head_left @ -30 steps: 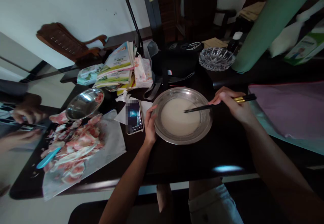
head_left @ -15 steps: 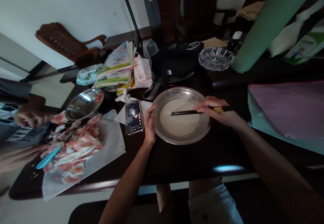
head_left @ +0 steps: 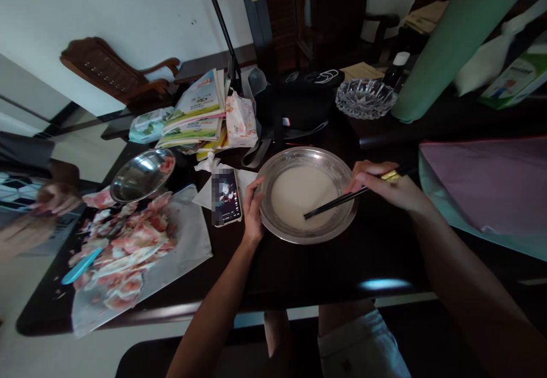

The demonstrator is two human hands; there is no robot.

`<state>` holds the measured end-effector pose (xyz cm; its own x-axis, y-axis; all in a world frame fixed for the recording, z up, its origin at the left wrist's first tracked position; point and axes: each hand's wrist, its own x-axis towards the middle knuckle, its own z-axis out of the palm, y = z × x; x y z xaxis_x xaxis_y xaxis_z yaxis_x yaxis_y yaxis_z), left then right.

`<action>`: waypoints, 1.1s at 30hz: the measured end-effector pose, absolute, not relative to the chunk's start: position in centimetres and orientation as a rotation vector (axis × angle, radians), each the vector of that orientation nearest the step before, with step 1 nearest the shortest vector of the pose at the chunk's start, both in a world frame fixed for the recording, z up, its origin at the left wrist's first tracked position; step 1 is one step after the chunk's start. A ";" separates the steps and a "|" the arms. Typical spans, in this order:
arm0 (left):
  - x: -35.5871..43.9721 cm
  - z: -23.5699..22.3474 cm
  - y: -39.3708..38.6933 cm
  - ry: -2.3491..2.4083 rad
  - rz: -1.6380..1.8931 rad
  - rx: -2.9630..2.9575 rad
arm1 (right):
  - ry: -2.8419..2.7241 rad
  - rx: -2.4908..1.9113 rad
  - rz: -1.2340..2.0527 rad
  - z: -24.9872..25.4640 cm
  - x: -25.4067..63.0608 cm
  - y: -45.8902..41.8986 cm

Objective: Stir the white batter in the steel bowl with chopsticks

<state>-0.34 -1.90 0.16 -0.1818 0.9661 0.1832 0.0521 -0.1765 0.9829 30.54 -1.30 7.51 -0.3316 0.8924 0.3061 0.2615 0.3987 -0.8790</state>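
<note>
A wide steel bowl [head_left: 294,235] stands on the dark table in front of me, with a milky off-white liquid [head_left: 299,192] in it. My left hand [head_left: 253,210] grips the bowl's left rim, fingers along the outer side and top edge. In my right hand [head_left: 374,183] is a pair of black chopsticks [head_left: 337,202] with gold bands near the upper end. Their tips dip into the liquid at the lower middle of the bowl. A phone [head_left: 226,196] with its screen lit lies on white paper just left of my left hand.
On the left, raw meat pieces [head_left: 141,238] and a blue-handled tool [head_left: 82,266] lie on a plastic sheet [head_left: 192,235], beside a tilted steel bowl [head_left: 139,178]. Another person's hands [head_left: 55,201] are there. Booklets [head_left: 192,110], a glass dish [head_left: 365,98] and a green cylinder [head_left: 457,53] stand behind.
My right hand has moved right and turned, swinging the chopstick tips toward me and slightly right through the liquid. The other person's hands have drawn together, away from the meat.
</note>
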 end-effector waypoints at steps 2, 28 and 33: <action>-0.3 0.0 -1.8 1.271 1.475 1.258 | -1.916 -0.986 0.910 7.1 29.8 -1.2; -0.2 0.0 -1.9 1.252 1.468 1.247 | -1.907 -1.049 0.824 6.8 29.1 -0.9; -0.3 -0.2 -1.8 1.268 1.457 1.236 | -1.716 -1.137 0.766 6.7 30.0 -0.8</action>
<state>-0.31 -1.82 -0.22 -0.1785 0.9719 0.1536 0.0181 -0.1529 0.9881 29.96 -0.83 6.73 -0.1606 0.9240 0.3469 0.3588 0.3821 -0.8516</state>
